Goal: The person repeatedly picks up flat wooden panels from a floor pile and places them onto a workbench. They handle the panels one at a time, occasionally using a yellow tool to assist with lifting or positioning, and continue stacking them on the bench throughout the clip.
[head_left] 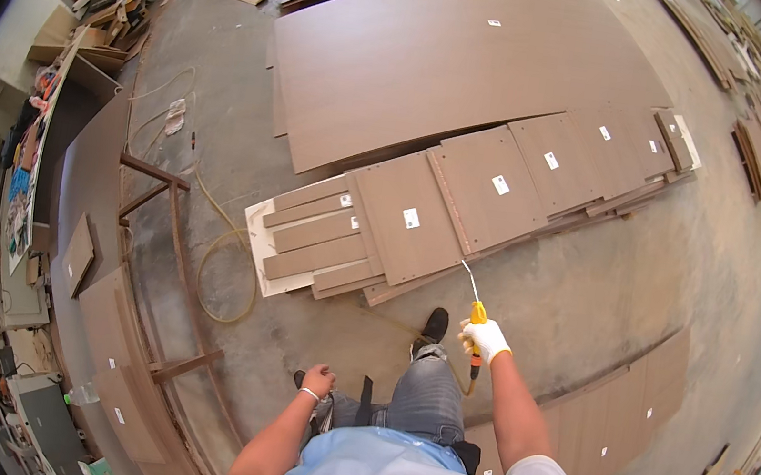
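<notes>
My right hand (485, 339), in a white glove, is wrapped around a yellow air blow gun (479, 314). The gun's thin metal nozzle (471, 280) points forward and ends close to the near edge of a row of brown panels (403, 212). A hose joins the gun at its orange lower fitting. My left hand (319, 380) is bare, with a white band at the wrist. It hangs near my left leg with its fingers loosely bent and holds nothing that I can see. Several narrow brown strips (316, 237) lie on a white board at the row's left end.
A large brown sheet (461, 66) lies beyond the row. A yellowish hose (202, 277) loops over the concrete floor to the left, beside a rusty metal frame (172, 229). More panels (621, 418) lie behind me on the right. Scrap boards (122, 7) are heaped at far left.
</notes>
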{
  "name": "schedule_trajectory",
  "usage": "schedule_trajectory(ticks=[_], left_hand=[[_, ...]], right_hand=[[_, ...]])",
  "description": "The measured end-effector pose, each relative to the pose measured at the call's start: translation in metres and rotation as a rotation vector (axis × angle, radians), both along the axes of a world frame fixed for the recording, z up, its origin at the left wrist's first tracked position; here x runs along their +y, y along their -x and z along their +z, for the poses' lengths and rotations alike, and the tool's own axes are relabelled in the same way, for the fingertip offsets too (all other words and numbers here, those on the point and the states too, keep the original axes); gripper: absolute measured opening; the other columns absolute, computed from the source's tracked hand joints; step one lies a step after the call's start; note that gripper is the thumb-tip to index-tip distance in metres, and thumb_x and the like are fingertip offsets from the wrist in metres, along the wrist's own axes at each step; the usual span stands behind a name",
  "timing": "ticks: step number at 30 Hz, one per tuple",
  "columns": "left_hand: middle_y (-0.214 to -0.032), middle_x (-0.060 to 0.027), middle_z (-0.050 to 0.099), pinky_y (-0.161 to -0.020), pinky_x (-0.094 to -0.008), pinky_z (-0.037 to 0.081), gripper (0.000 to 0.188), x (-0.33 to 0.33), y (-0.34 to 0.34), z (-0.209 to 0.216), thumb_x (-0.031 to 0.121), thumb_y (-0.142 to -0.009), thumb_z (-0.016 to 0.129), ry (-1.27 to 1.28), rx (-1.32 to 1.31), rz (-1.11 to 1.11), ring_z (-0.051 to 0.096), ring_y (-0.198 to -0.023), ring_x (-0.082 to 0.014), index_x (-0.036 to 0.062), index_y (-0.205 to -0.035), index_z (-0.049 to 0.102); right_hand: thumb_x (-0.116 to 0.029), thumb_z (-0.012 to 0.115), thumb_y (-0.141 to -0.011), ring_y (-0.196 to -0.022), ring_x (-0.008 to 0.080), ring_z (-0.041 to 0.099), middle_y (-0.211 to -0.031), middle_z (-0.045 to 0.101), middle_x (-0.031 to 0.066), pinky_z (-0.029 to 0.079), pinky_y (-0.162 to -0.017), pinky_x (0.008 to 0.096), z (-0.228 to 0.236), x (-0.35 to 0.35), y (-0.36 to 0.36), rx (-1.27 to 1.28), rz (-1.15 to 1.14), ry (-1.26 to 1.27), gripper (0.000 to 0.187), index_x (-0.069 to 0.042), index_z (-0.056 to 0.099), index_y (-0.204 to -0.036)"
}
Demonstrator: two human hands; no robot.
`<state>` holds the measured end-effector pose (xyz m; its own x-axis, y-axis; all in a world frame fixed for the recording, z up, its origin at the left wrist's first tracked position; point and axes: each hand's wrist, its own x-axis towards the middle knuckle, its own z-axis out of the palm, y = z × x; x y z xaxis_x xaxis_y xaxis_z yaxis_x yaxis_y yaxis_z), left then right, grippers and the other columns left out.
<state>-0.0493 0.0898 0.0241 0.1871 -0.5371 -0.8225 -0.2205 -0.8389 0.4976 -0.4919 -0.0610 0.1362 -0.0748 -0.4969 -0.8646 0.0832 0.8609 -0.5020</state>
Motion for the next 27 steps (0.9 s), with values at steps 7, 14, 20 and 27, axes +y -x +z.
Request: schedule_trajectory(ticks=[7,14,20,27], left_hand=[[-0.126,-0.0183,0.067,-0.100,-0.0439,0.050,0.054,-0.192,0.237,0.026,0.023,-0.086,0.067,0.105,-0.305,-0.787,0.063,-0.117,-0.0354,0.0085,-0.137,0.058],[-0.169,-0.0138,0.012,-0.126,-0.0516,0.009,0.076,-0.374,0.388,-0.043,0.036,-0.095,0.059,0.659,-0.502,-1.292,0.008,-0.156,-0.0312,0.0134,-0.159,0.025],[-0.169,-0.0148,0.008,-0.126,-0.0515,0.005,0.076,-0.371,0.351,-0.080,0.042,-0.100,0.048,0.615,-0.569,-1.338,0.002,-0.157,-0.0304,0.0075,-0.161,0.018],[-0.170,-0.0134,0.008,-0.126,-0.0496,0.006,0.075,-0.295,0.236,-0.064,0.037,-0.101,0.049,0.356,-0.702,-1.446,0.004,-0.157,-0.0294,0.0043,-0.160,0.017]], right_hand=[[-0.009,0.063,-0.085,-0.045,0.0140,0.052,-0.068,0.063,0.0099,0.042,-0.040,0.0292,-0.048,-0.020,0.095,0.156,-0.135,-0.237,0.010,0.000,0.065,-0.091],[-0.005,0.060,-0.083,-0.047,0.0130,0.052,-0.070,0.062,0.0077,0.044,-0.043,0.0279,-0.064,-0.020,0.136,0.081,-0.135,-0.176,0.015,-0.001,0.067,-0.095],[-0.004,0.060,-0.083,-0.049,0.0123,0.055,-0.069,0.063,0.0063,0.045,-0.045,0.0280,-0.091,-0.029,0.139,0.062,-0.050,-0.206,0.014,-0.001,0.068,-0.095],[-0.020,0.063,-0.084,-0.077,0.0331,0.068,-0.083,0.071,0.0183,0.053,-0.073,0.0410,-0.112,-0.055,0.094,0.334,0.581,0.114,0.020,-0.003,0.072,-0.091]])
